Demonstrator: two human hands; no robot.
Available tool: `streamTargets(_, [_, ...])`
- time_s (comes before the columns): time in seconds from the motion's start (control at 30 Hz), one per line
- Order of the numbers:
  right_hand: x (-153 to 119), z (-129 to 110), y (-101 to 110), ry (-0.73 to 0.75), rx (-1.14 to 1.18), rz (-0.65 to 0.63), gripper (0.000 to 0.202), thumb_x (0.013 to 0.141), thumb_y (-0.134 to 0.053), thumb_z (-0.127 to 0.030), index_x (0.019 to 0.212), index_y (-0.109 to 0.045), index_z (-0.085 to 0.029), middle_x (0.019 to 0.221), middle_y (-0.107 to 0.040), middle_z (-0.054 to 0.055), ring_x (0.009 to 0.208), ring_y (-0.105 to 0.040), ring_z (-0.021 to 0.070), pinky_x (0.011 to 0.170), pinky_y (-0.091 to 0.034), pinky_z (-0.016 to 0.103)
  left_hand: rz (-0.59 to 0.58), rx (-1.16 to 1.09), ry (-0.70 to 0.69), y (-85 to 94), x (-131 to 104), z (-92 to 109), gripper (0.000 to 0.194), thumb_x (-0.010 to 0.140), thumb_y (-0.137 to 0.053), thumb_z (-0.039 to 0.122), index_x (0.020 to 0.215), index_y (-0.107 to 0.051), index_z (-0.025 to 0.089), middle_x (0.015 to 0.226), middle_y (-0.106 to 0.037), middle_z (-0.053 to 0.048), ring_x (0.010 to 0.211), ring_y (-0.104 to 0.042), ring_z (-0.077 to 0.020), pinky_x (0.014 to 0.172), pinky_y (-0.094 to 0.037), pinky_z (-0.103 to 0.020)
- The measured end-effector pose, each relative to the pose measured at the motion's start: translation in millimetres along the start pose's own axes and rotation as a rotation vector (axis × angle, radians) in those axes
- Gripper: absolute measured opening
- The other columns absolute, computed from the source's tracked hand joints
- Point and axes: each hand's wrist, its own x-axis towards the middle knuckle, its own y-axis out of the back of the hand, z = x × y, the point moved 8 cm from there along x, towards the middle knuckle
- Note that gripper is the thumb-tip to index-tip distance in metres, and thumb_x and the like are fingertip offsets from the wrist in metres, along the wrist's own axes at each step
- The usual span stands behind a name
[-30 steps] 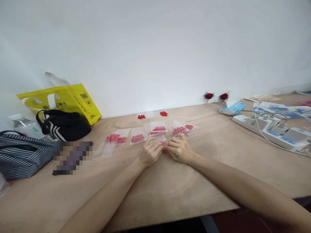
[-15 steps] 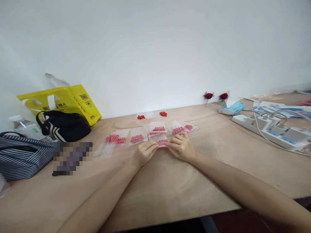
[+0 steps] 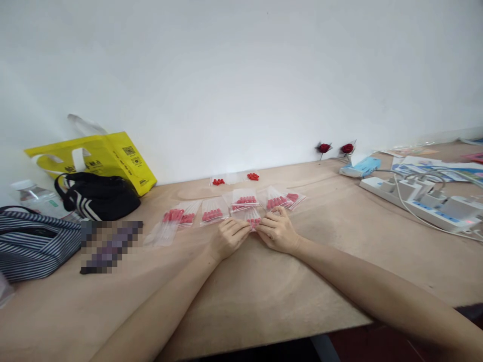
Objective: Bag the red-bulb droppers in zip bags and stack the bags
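Note:
My left hand (image 3: 231, 237) and my right hand (image 3: 278, 230) pinch the near edge of a small clear zip bag (image 3: 253, 221) with red pieces inside. Their fingertips almost meet there and hide part of the bag. Just behind it lies another zip bag of red pieces (image 3: 245, 200). To the left rest a filled bag (image 3: 213, 213) and a cluster of overlapping bags (image 3: 174, 218). More filled bags (image 3: 279, 198) overlap beyond my right hand. The red pieces are small and rounded; their exact kind is too small to make out.
Loose red pieces (image 3: 218, 182) lie by the wall. At left stand a yellow bag (image 3: 109, 156), a black pouch (image 3: 105, 193) and a striped bag (image 3: 37, 246). On the right are a power strip (image 3: 418, 207) with cables, a blue tissue pack (image 3: 360, 167) and two red roses (image 3: 347, 148).
My left hand has slid right along the bag's near edge, closer to my right hand. My right hand stays nearly in place, and the other bags have not moved.

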Motion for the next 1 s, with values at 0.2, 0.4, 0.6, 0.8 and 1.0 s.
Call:
streamTargets(0.2, [1,-4,-3,0.009,-0.013,-0.033,0.022,0.082,-0.041,-0.016,0.068,-0.058,-0.019,0.061,-0.056,-0.001,0.063,-0.043,0.0103,0.078,-0.023,0.033,-0.030,0.087,-0.094,-1.9,6,11,0.009,0.078,-0.048,0.010,0.080,-0.056,0.013,0.077,-0.065,-0.004,0.068,-0.058,-0.0125,0.066,-0.046,-0.028])
streamTargets(0.4, [0,-3,1,0.034,-0.023,-0.026,0.023,0.081,-0.042,-0.015,0.063,-0.056,-0.018,0.058,-0.055,-0.002,0.061,-0.042,0.0097,0.080,-0.022,0.033,-0.032,0.142,-0.082,2.8,-2,3,0.006,0.078,-0.050,0.012,0.077,-0.055,0.014,0.073,-0.063,-0.003,0.067,-0.056,-0.0132,0.065,-0.045,-0.029])
streamTargets(0.6, [-4,0,3,0.040,-0.025,-0.044,0.026,0.082,-0.041,-0.017,0.060,-0.054,-0.017,0.055,-0.052,-0.002,0.059,-0.042,0.0095,0.081,-0.022,0.034,-0.064,0.137,-0.045,9.7,-11,-4,0.010,0.080,-0.048,0.013,0.073,-0.055,0.014,0.064,-0.058,-0.002,0.060,-0.052,-0.0118,0.058,-0.042,-0.025])
streamTargets(0.8, [-5,1,-1,0.032,-0.033,-0.088,0.027,0.083,-0.041,-0.021,0.061,-0.053,-0.016,0.056,-0.051,-0.002,0.056,-0.042,0.0096,0.080,-0.024,0.034,-0.139,0.051,0.045,3.5,-16,-9,0.022,0.083,-0.045,0.020,0.063,-0.054,0.016,0.055,-0.053,0.001,0.051,-0.049,-0.0094,0.052,-0.040,-0.021])
streamTargets(1.0, [-15,10,10,-0.018,0.008,-0.122,0.025,0.086,-0.035,-0.021,0.065,-0.049,-0.016,0.063,-0.053,0.002,0.056,-0.046,0.0107,0.057,-0.030,0.025,-0.220,0.063,0.361,14.0,-47,-62,0.027,0.082,-0.044,0.035,0.104,-0.054,0.022,0.101,-0.060,-0.006,0.097,-0.053,-0.0204,0.082,-0.042,-0.038])
